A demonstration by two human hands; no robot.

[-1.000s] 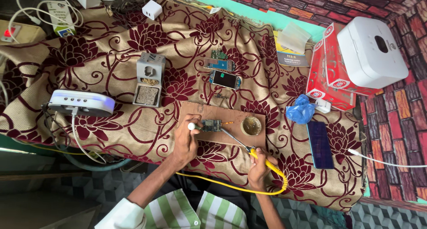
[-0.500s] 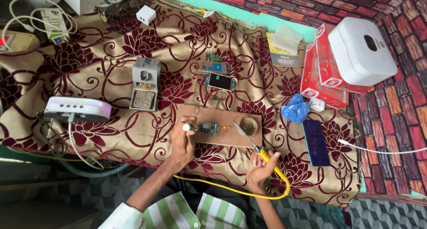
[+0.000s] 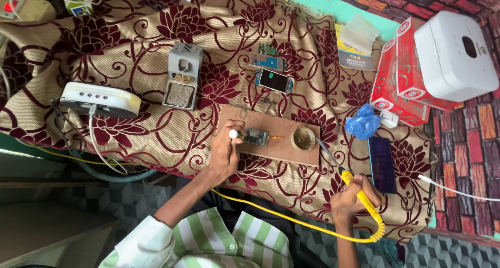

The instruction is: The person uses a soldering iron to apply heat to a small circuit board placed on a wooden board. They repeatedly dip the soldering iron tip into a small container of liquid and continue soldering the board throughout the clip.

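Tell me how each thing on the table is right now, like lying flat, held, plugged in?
Small circuit board: flat on the wooden board, steadied by the left hand.
Soldering iron: held in the right hand, tip beside the round tin.
Round tin: open.
Phone: face up, screen dark.
White box: lid closed.
Dark phone: lying flat.

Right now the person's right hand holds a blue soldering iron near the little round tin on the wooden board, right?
Not quite: the soldering iron in the right hand is yellow, not blue. The head view shows its tip near the round tin on the wooden board.
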